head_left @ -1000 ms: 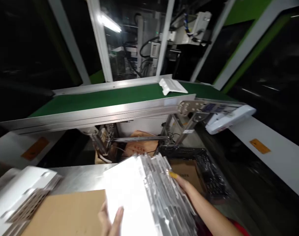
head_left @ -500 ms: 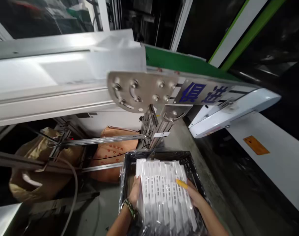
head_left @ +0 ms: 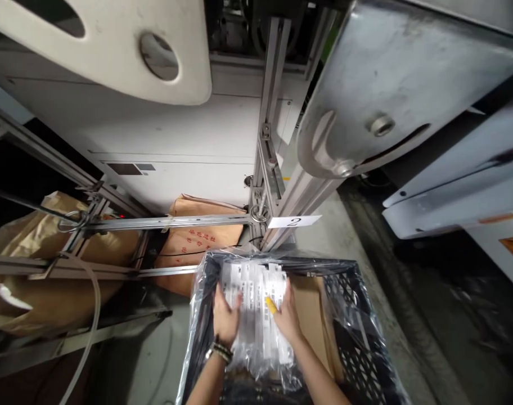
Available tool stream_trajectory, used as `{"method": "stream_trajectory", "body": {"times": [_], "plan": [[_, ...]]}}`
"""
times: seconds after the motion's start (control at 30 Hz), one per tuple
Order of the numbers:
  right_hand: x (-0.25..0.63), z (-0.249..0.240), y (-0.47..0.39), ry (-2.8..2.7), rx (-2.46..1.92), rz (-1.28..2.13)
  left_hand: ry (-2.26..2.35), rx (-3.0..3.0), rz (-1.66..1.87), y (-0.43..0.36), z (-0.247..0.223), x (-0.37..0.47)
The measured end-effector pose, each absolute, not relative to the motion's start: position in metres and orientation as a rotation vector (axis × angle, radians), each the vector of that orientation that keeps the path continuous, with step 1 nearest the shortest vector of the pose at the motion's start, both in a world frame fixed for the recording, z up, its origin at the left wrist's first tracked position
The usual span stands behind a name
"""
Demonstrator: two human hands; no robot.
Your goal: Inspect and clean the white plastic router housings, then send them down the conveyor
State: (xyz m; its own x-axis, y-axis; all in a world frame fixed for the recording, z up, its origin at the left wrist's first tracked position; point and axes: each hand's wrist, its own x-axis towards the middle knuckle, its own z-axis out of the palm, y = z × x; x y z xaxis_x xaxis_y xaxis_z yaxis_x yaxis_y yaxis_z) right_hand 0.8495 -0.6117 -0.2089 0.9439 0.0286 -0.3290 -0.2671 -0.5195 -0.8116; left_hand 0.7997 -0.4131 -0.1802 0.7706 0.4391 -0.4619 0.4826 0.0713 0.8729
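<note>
Black crate (head_left: 360,360), lined with clear film (head_left: 197,304): is holding a row of white slotted parts (head_left: 253,320) towards its left side; brown cardboard (head_left: 310,315) is lying to their right. Left hand (head_left: 226,316) and right hand (head_left: 287,316): are clasping the row between them from opposite ends. Handling, as judged: both palms should be pressing inward evenly, keeping the row together and loose film from snagging.
</note>
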Motion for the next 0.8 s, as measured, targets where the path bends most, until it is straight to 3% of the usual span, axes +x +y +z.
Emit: {"method": "stream_trajectory", "body": {"times": [0.17,0.3,0.43,0.63,0.8], "plan": [[0.86,-0.198,-0.623,0.093,-2.337,0.371,0.378,1.976,-0.108,-0.422,-0.184,0.775],[0.864,-0.202,-0.625,0.293,-2.455,0.394,0.413,2.189,-0.078,-0.4,-0.2,0.756],[0.85,-0.205,-0.602,0.216,-2.462,0.388,0.433,2.338,-0.046,-0.403,-0.203,0.746],[0.842,-0.204,-0.631,0.06,-2.359,0.427,0.016,2.435,-0.233,-0.434,-0.207,0.742],[0.843,-0.211,-0.647,0.196,-2.407,0.504,0.127,2.527,-0.269,-0.439,-0.212,0.734]]}}
